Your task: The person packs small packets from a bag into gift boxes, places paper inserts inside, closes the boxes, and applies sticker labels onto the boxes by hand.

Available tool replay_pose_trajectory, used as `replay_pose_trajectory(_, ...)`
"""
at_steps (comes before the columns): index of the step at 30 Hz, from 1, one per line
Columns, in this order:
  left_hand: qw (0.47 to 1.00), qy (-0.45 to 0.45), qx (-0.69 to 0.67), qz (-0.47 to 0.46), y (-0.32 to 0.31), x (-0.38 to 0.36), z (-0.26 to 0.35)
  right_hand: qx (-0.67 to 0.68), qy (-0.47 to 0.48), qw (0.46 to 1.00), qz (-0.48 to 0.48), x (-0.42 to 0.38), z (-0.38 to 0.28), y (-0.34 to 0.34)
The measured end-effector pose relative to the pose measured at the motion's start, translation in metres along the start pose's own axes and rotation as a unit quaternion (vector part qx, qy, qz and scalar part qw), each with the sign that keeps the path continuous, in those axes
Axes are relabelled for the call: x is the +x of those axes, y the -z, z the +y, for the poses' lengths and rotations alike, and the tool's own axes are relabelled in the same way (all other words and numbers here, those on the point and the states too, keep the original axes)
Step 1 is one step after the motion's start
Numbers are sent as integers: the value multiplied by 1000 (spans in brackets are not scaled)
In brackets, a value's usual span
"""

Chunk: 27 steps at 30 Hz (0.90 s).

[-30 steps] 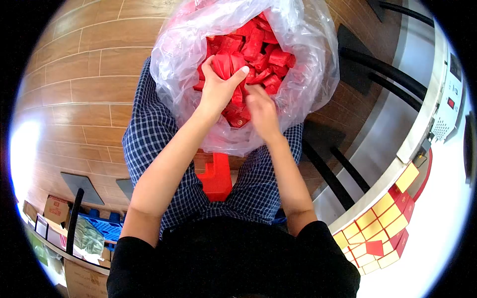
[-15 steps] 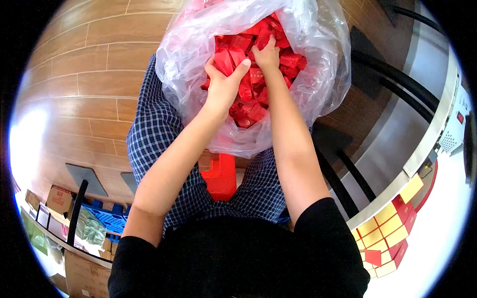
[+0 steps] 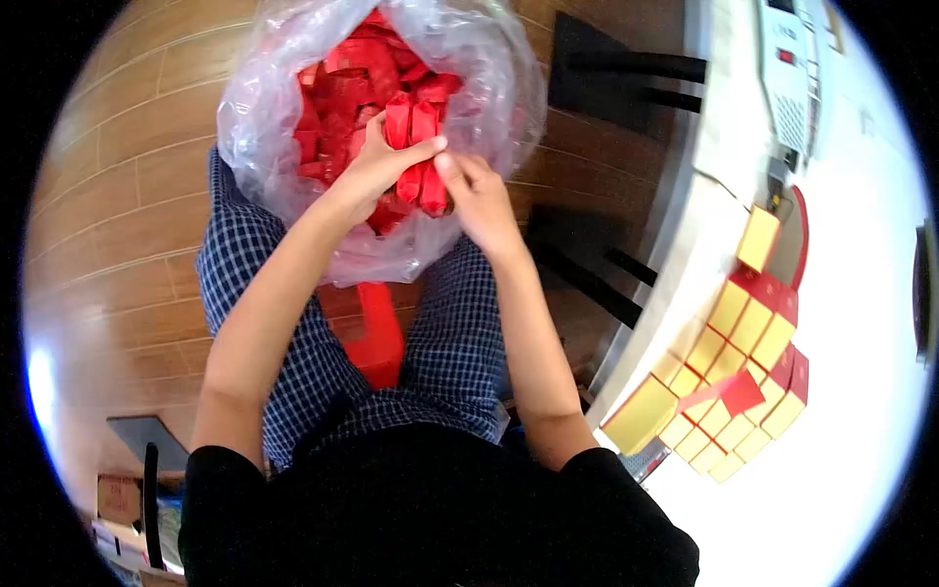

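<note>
A large clear plastic bag [image 3: 489, 78] stands between my knees, its mouth spread wide over a heap of small red packets [image 3: 342, 88]. My left hand [image 3: 377, 166] is closed round a few narrow red wrapped packets [image 3: 423, 127], lined up side by side above the heap, thumb across them. At their right edge, my right hand [image 3: 481, 205] has its thumb against the packets with the fingers curled. The undersides of the packets and some of my fingertips are hidden.
On the white table [image 3: 675, 235] at right sit several yellow-and-red boxes [image 3: 724, 362], with a red piece [image 3: 741, 393] on top. Black table legs [image 3: 587, 284] stand near my right knee. A red stool-like object [image 3: 377, 342] shows between my legs.
My right hand has come out of the heap and over to the packets in my left hand. The view has swung right, bringing more of the table and boxes in.
</note>
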<state>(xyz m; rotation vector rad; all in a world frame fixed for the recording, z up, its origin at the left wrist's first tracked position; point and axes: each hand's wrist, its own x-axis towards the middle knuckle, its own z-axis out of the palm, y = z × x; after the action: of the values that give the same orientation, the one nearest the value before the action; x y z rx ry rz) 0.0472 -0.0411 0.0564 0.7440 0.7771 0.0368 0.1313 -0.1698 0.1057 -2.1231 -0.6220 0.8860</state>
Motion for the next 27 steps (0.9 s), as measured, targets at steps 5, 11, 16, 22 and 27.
replay_pose_trajectory(5,999,6,-4,-38,-33,-58,-5,-35,32,997,64,-84,-22,12)
replay_pose_trajectory(11,999,-16,25,-33,-59,-116,-18,-221,212,950,57,-170,-54,20)
replay_pose_trajectory(16,991,-93,85,-52,-88,-167,-15,-133,206,960,135,-219,-61,25)
replay_pose_trajectory(22,969,-173,144,-100,-144,-212,-29,-109,288,918,249,-282,-44,56)
replay_pose_trajectory(27,947,-217,144,-189,-197,-245,-27,1,230,907,352,-359,-38,112)
